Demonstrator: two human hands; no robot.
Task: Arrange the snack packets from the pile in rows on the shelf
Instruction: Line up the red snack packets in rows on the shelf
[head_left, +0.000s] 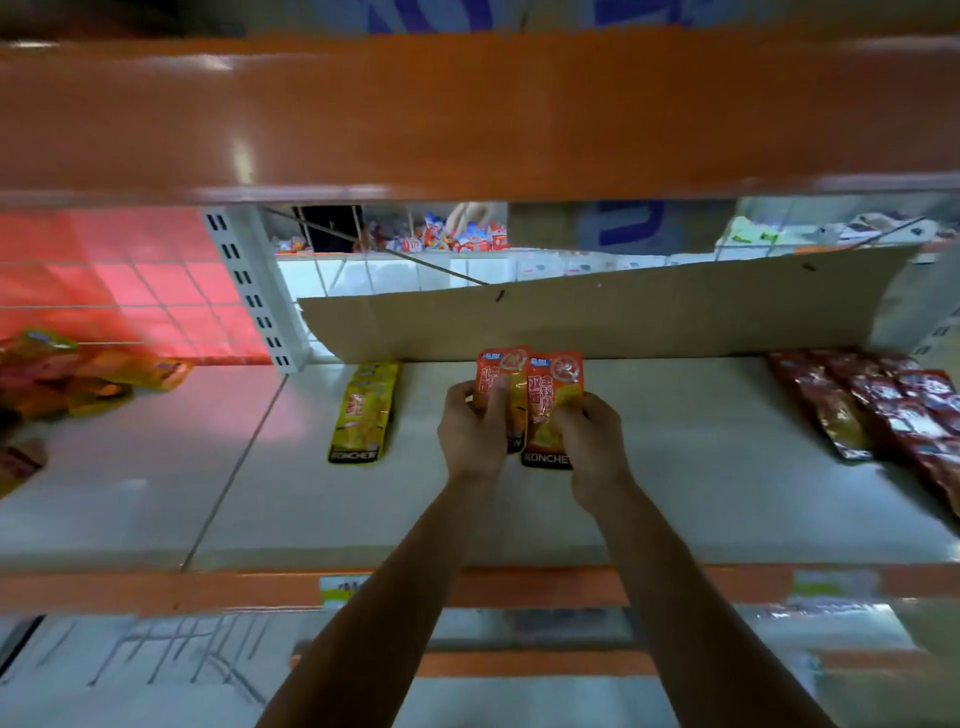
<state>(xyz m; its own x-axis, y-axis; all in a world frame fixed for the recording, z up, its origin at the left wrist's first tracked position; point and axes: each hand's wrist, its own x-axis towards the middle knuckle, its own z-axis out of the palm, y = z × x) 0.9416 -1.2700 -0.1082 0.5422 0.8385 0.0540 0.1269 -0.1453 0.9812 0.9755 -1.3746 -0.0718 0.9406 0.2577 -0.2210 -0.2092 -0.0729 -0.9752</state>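
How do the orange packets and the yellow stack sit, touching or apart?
Apart. The head view shows a strip of bare white shelf between the yellow stack and the orange packets, which the left hand and right hand grip.

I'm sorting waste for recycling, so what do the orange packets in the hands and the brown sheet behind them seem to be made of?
The orange packets look like glossy plastic or foil-laminate film, with a printed face, bright highlights and soft creases. The brown sheet looks like matte cardboard, with a dull tan face, a faint fold line and an uneven top edge; corrugation cannot be seen.
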